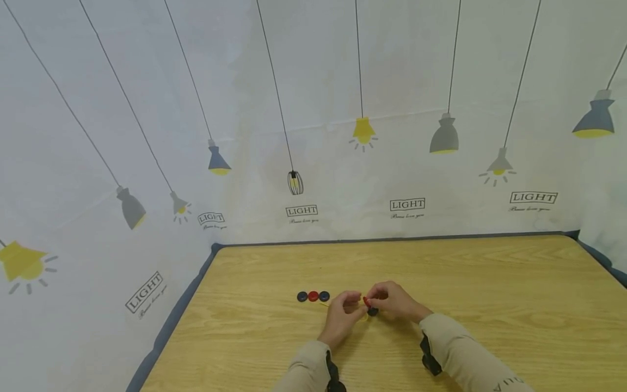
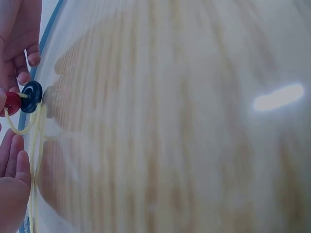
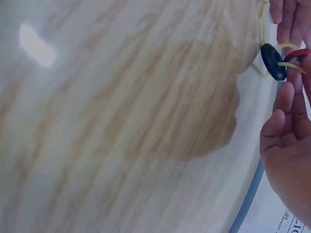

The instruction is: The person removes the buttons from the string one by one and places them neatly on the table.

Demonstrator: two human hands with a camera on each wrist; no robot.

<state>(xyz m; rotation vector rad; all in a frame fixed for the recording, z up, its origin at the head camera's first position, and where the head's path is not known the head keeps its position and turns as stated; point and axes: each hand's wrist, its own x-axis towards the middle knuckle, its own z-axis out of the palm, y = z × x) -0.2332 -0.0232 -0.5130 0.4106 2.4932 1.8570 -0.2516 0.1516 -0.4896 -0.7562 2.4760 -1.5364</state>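
In the head view, my right hand (image 1: 394,300) pinches a red round button (image 1: 366,301), tilted on edge. A yellow cord (image 2: 19,130) passes by the red button and through a dark button (image 2: 32,96), which hangs just below it. My left hand (image 1: 342,317) is close on the left side, its thumb and index finger beside the red button. Whether those fingertips grip the cord or the button is hidden. The cord's lower strands trail down toward the table in the left wrist view. The right wrist view shows the dark button (image 3: 273,62) between both hands.
Left of the hands, two dark buttons (image 1: 302,296) lie in a row with a red button (image 1: 313,296) between them on the wooden table (image 1: 254,337). A fabric wall (image 1: 343,179) printed with lamps stands behind the table's far edge.
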